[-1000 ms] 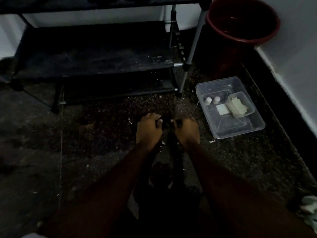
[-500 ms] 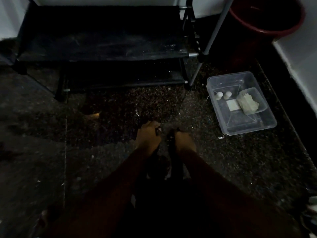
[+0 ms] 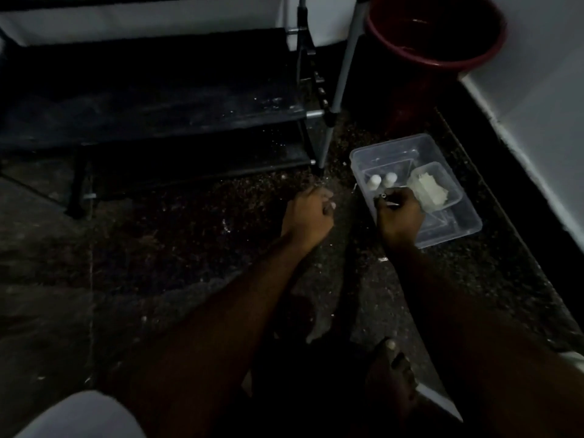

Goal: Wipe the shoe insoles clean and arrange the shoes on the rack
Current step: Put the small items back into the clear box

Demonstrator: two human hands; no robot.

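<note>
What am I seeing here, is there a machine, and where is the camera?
No machine: one camera is worn on a person's head and looks down at their two bare hands above a dark speckled floor. The left hand has curled fingers; it is too dark to tell whether it holds anything. The right hand pinches a small dark object with a shiny tip over a clear plastic box. The box holds two small white bottles and a tub of pale wipes. The black shoe rack stands behind, with a dark red bucket to its right.
</note>
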